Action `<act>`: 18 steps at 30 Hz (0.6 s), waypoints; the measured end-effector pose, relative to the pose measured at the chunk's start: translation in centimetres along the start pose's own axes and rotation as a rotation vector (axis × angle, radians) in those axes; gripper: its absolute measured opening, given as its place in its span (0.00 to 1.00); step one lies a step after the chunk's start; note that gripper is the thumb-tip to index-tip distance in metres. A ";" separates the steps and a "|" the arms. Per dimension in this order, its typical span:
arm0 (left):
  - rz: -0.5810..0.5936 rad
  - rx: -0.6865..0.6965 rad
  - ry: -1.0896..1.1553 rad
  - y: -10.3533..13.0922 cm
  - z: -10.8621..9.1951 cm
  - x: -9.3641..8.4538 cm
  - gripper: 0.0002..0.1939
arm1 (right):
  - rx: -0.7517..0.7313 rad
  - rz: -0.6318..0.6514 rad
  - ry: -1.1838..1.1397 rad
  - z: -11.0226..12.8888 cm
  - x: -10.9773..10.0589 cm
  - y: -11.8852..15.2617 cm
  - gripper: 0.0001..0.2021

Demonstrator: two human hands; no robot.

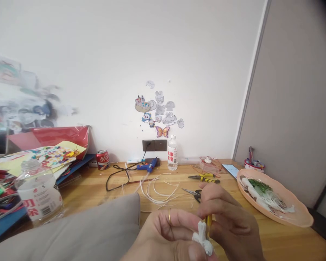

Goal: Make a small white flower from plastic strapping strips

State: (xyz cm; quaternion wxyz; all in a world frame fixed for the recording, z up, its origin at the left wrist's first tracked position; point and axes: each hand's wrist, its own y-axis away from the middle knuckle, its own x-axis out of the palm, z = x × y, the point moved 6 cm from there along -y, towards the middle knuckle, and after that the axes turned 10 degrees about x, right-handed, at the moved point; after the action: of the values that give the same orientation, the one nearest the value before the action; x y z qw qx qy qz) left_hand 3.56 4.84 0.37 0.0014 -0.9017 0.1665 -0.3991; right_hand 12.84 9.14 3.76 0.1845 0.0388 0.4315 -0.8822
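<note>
Close to the camera, my left hand [168,235], with a gold ring on one finger, pinches a small white craft piece [203,241]. The piece has upright lobes and a rounded lower part; I cannot tell what it is made of. Against its right side, my right hand [228,217] is closed on a yellow tool [208,220], mostly hidden by the fingers. Just beyond the right hand lie dark-handled scissors [195,194] and yellow-and-black pliers [205,178]. White cord [157,194] is loosely coiled on the wooden table [277,239].
A pink tray [299,216] with white and green pieces stands at right, near a phone [230,170]. Behind are a blue glue gun [148,166], a water bottle [172,154] and a red can [102,160]. A grey cushion [97,228] and a large bottle [39,195] fill the left.
</note>
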 end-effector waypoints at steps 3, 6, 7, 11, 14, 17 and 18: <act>0.025 0.028 -0.004 -0.1 -0.2 0.2 0.06 | 0.017 0.033 -0.024 -0.6 0.2 -0.2 0.01; 0.024 0.051 -0.084 -0.1 -0.7 0.2 0.05 | 0.039 0.182 -0.044 -1.3 0.4 -0.8 0.03; 0.024 0.067 -0.122 -0.2 -0.9 0.2 0.05 | 0.036 0.236 -0.040 -1.5 0.4 -1.0 0.04; 0.031 0.117 -0.236 -0.5 -1.4 -0.2 0.03 | 0.039 0.367 0.013 -1.4 -0.1 -2.0 0.03; 0.080 0.103 -0.231 -0.7 -1.3 -0.1 0.03 | 0.081 0.411 0.050 -1.0 -0.5 -2.2 0.04; 0.091 0.111 -0.212 -0.8 -1.6 0.1 0.04 | 0.120 0.422 0.088 -0.6 -0.9 -2.1 0.05; 0.077 0.114 -0.210 -0.8 -1.8 0.1 0.05 | 0.136 0.413 0.107 -0.6 -1.0 -2.1 0.06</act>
State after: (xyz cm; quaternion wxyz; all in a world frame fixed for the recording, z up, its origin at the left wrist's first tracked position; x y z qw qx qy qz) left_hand 2.54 5.81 1.78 0.0854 -0.9299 0.1771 -0.3109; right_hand 12.97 11.09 5.17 0.3352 0.1855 0.3631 -0.8494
